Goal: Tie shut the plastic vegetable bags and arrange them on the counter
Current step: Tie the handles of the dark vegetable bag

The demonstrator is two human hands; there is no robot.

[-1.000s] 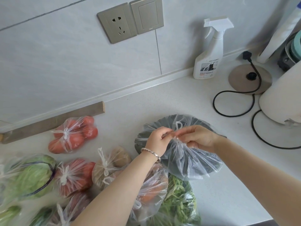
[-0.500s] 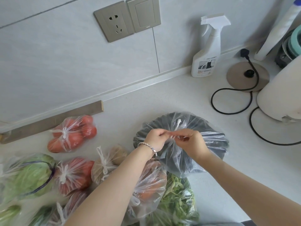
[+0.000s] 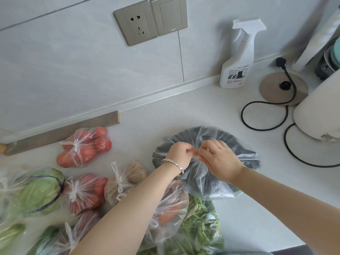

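Observation:
A clear plastic bag of dark vegetables [image 3: 217, 183] lies on the white counter [image 3: 184, 115]. My left hand [image 3: 179, 153] and my right hand [image 3: 219, 159] meet over its gathered top, each pinching a bag handle; the knot itself is hidden under the fingers. Left of them lie tied bags: two of tomatoes [image 3: 86, 146] [image 3: 84, 192], one of potatoes [image 3: 127, 179], one of cabbage [image 3: 35, 192]. A bag of carrots [image 3: 169, 212] and a bag of green stalks [image 3: 198, 227] sit under my left forearm.
A white spray bottle [image 3: 237, 57] stands by the wall. A kettle base [image 3: 283, 89] with a black cord [image 3: 265, 115] and a white appliance [image 3: 320, 109] take up the right side. A wooden strip [image 3: 62, 131] lies along the wall. More bagged greens [image 3: 11, 234] fill the bottom left.
Both hands have moved lower and closer onto the bag's top, drawing the handles down tight. The upright handle loops seen before are now covered by the fingers.

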